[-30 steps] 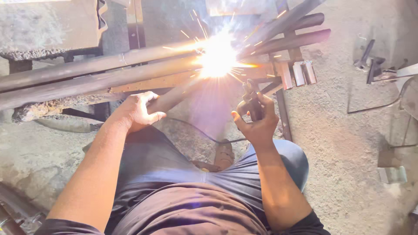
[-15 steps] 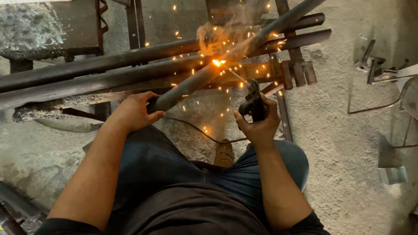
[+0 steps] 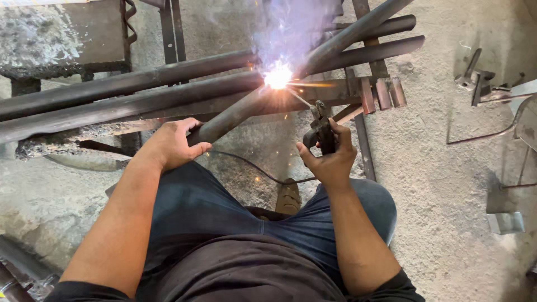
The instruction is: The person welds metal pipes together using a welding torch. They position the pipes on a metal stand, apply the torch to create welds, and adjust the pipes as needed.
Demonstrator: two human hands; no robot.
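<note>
1. Left hand (image 3: pixel 173 142) clenched round lower end of slanted pipe (image 3: pixel 235 114); pipe runs up-right across two long pipes (image 3: pixel 128 92).
2. Right hand (image 3: pixel 330 156) grips welding holder (image 3: pixel 321 131), rod tip at bright arc (image 3: pixel 278 75) on the pipe crossing.
3. Smoke above arc; exact weld spot prob. hidden by glare.
4. Cable (image 3: pixel 251 168) runs under hands, over concrete floor (image 3: pixel 436 168).

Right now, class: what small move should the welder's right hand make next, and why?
Probably keep the electrode holder steady and creep the rod tip along the joint. The arc burns where the slanted pipe meets the horizontal pipes, the right hand grips the holder, and the left hand braces the slanted pipe.
</note>
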